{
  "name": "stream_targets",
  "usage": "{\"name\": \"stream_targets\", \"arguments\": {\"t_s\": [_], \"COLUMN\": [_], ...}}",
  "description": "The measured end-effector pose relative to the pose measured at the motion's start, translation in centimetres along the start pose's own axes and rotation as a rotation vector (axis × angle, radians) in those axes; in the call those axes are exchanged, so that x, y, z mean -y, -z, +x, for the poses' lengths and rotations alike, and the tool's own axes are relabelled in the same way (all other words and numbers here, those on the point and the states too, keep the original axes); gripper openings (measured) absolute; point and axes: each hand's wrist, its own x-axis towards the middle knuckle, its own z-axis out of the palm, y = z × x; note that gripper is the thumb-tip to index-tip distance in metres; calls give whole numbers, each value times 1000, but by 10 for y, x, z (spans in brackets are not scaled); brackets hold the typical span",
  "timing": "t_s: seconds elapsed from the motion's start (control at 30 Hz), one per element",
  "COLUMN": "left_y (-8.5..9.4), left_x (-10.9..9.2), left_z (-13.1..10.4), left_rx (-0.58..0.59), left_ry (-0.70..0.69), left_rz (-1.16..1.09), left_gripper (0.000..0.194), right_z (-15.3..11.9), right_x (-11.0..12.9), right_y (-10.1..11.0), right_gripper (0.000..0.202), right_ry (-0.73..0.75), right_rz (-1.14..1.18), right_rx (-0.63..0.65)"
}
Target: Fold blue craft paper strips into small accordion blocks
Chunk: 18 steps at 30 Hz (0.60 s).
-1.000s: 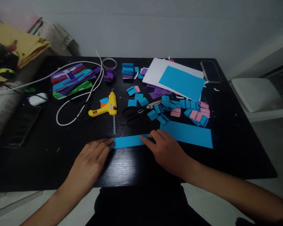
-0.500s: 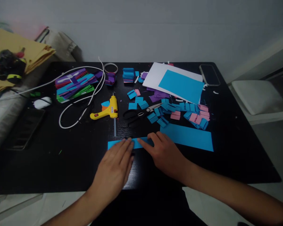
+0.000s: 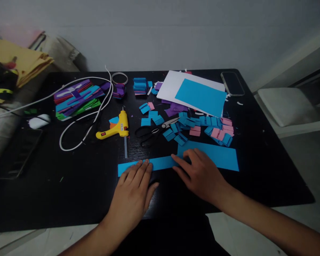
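Observation:
A long blue paper strip [image 3: 161, 163] lies flat near the front of the black table. My left hand [image 3: 133, 192] rests flat on its left part, fingers extended and thumb apart. At the strip's right part is my right hand [image 3: 202, 172], its index finger and thumb spread near the lower edge and the other fingers curled. The strip's right end is hidden by this hand. Behind and right of it lies a wider blue paper piece [image 3: 224, 156]. Black-handled scissors [image 3: 156, 130] lie behind the strip, their blades among small folded blue pieces [image 3: 181, 138].
A yellow glue gun [image 3: 117, 128] and a looped white cable [image 3: 61, 133] lie left of centre. Colored paper strips [image 3: 78, 97] are stacked at the back left. White sheets [image 3: 168, 87], pink folded pieces [image 3: 218, 134] and a phone [image 3: 232, 84] are at the right.
My right hand has slid rightward along the strip, uncovering more of it. My left thumb has spread away from its fingers. The view has shifted slightly.

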Motion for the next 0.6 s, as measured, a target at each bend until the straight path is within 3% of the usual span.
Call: {"name": "stream_targets", "arguments": {"t_s": [0.2,0.47,0.6], "left_y": [1,17,19], "left_x": [-1,35,41], "left_z": [4,-23,-30], "left_rx": [9,3,-15], "left_ry": [19,53,53], "left_rz": [37,135,132], "left_gripper": [55,53,50], "right_z": [-4,-2,12], "right_x": [-5,-6,3], "right_y": [2,1,-1], "right_gripper": [33,31,28], "right_ry": [-17,3,5], "right_rz": [-44,-34,-47], "right_rx": [-2,-30,-57]}}
